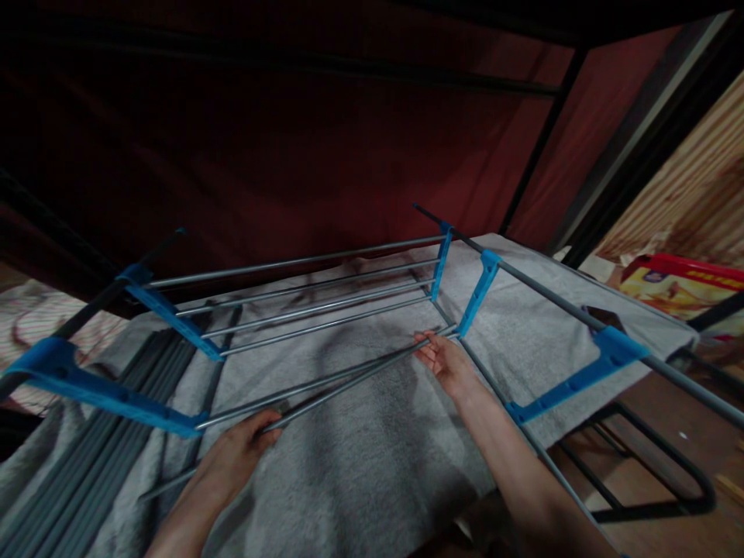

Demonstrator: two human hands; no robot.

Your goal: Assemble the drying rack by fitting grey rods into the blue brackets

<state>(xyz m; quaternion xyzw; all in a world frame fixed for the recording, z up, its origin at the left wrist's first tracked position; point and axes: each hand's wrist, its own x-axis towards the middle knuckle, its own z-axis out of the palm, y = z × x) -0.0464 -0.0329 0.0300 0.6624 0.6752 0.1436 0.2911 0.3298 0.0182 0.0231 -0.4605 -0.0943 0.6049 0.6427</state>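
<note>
A loose grey metal rod (pixel 323 398) lies slantwise between my hands. My left hand (pixel 247 443) is closed around it near its left part. With its fingers pinched, my right hand (pixel 445 363) holds it close to its right end, beside a blue plastic bracket (pixel 480 294). A second rod (pixel 244 408) runs just behind, from the near left blue bracket (pixel 110 391) toward the same right bracket. Farther back, several parallel rods (pixel 314 306) span the far left bracket (pixel 171 318) and the far right bracket (pixel 442 263). The exact joint at my right fingertips is hard to make out.
Grey cloth (pixel 372 488) covers the surface below. A bundle of grey tubes (pixel 105 442) lies at the left. Another blue bracket (pixel 575 380) hangs on the right-hand pole. Beyond stand a dark tubular frame (pixel 656 508) and a red-yellow box (pixel 680 291). Dark red fabric (pixel 302 155) hangs behind.
</note>
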